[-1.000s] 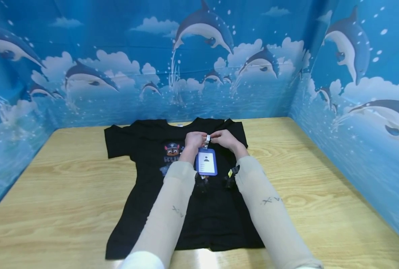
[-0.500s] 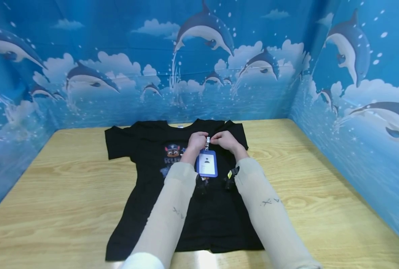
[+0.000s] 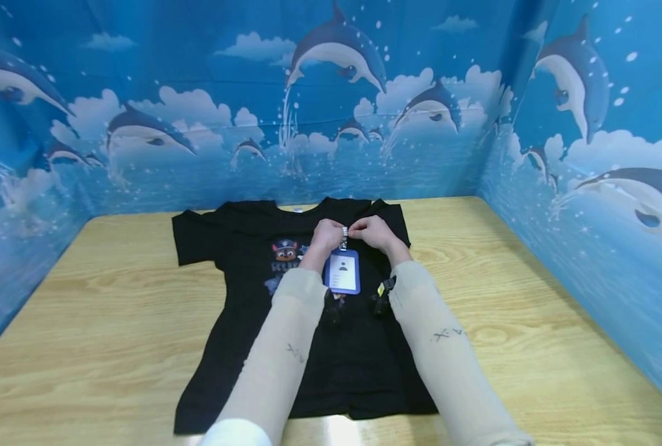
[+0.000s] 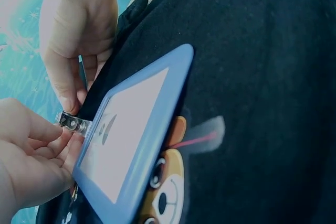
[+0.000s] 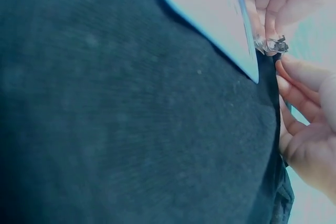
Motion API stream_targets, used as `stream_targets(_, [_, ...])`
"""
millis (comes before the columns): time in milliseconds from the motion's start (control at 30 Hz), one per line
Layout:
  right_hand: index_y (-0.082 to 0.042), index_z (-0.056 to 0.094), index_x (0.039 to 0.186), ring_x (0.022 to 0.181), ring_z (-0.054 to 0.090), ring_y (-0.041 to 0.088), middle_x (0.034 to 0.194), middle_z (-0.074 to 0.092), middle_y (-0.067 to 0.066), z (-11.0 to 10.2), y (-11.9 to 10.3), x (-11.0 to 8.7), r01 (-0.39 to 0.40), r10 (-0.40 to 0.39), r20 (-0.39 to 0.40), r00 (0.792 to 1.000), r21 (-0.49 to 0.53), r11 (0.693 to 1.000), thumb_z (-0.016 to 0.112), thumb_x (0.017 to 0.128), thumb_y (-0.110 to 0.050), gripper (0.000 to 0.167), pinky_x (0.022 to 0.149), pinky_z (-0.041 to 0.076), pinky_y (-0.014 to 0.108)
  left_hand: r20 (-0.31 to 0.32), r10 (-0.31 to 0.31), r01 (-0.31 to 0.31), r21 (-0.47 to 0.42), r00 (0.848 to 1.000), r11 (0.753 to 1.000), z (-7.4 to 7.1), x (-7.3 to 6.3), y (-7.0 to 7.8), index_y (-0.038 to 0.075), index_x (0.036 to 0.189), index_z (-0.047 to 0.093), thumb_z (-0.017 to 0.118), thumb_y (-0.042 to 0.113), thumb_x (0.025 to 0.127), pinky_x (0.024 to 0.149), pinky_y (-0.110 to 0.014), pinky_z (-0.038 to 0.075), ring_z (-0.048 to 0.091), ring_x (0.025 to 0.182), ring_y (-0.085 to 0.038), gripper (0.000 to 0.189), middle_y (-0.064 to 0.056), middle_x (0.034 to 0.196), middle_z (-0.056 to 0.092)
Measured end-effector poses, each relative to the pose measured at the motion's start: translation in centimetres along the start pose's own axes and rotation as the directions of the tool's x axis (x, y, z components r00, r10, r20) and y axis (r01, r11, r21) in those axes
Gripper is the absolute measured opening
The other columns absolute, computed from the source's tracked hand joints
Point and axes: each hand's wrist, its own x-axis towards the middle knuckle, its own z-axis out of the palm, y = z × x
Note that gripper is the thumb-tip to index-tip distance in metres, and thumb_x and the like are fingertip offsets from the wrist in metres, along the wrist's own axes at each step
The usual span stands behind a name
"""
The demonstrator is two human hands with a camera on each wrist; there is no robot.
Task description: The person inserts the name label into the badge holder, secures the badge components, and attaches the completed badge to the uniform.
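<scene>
A black T-shirt [image 3: 247, 291] with a cartoon dog print lies spread on the table. On its chest is a blue-framed ID badge [image 3: 343, 272] with a white card and a metal clip [image 4: 72, 123]. My left hand [image 3: 325, 237] holds the clip between thumb and fingers, seen closely in the left wrist view. From the other side my right hand [image 3: 377, 233] pinches the shirt's fabric with thumb and forefinger, right at the clip's end. In the right wrist view a fold of the shirt rises to the right fingertips [image 5: 286, 69]. The clip's mouth is partly hidden by fingers.
The wooden table [image 3: 102, 322] extends on both sides of the shirt. A blue dolphin-print curtain [image 3: 197, 142] closes off the back and the right side. Dark wrist cameras [image 3: 381, 303] hang under both wrists, over the shirt.
Both hands stay nearly in place at the clip, with only tiny finger shifts. The head view has moved slightly, so the badge sits a few pixels lower than before.
</scene>
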Motion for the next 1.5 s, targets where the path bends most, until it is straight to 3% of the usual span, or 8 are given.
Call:
stream_targets(200, [-0.002,0.067,0.101,0.092,0.050,0.023,0.107,0.060,0.011,-0.05,0.11,0.04,-0.019,0.019,-0.010,1.000,0.011,1.000,0.059,0.091,-0.014,0.017,0.082,0.041,0.036,-0.011,-0.012,0.012,0.005,1.000,1.000,-0.02,-0.12,-0.09,0.005,0.110,0.066,0.053,0.010,0.090,0.086,-0.036,0.044,0.054,0.103,-0.025,0.025,-0.011,0.116,0.059])
stream_targets(500, [0.001,0.068,0.099,0.082,0.052,0.020,0.095,0.061,0.011,0.08,-0.14,0.25,-0.133,0.136,-0.017,0.990,0.145,0.980,0.058,0.092,-0.011,0.018,0.073,0.042,0.030,-0.065,0.010,-0.010,-0.010,0.998,1.000,0.24,0.13,-0.41,0.007,0.101,0.071,0.056,0.006,0.087,0.080,-0.035,0.045,0.055,0.097,-0.024,0.021,-0.009,0.109,0.062])
stream_targets(700, [0.001,0.068,0.097,0.078,0.052,0.019,0.091,0.061,0.010,0.23,-0.29,0.28,-0.152,0.155,-0.017,0.988,0.130,0.980,0.059,0.091,-0.011,0.016,0.070,0.042,0.029,-0.079,0.013,-0.012,0.015,0.997,1.000,0.33,0.16,-0.56,0.006,0.101,0.071,0.055,0.006,0.088,0.078,-0.034,0.046,0.056,0.096,-0.023,0.021,-0.010,0.107,0.064])
stream_targets(1200, [0.002,0.069,0.097,0.083,0.055,0.020,0.095,0.064,0.012,0.35,-0.11,0.54,-0.147,0.154,-0.051,0.987,0.130,0.981,0.061,0.090,-0.011,0.017,0.075,0.045,0.030,-0.030,0.065,-0.062,0.107,0.997,0.992,0.11,0.16,-0.43,0.003,0.102,0.070,0.055,0.007,0.089,0.072,-0.030,0.046,0.057,0.089,-0.022,0.020,-0.011,0.105,0.064])
stream_targets(1500, [0.001,0.071,0.096,0.086,0.058,0.021,0.095,0.065,0.011,0.48,-0.07,0.52,-0.166,0.178,-0.069,0.982,0.155,0.974,0.063,0.089,-0.013,0.018,0.077,0.046,0.033,-0.002,0.091,-0.090,0.149,0.996,0.985,0.00,0.23,-0.65,0.004,0.101,0.070,0.052,0.003,0.090,0.062,-0.027,0.042,0.055,0.081,-0.021,0.022,-0.011,0.101,0.063])
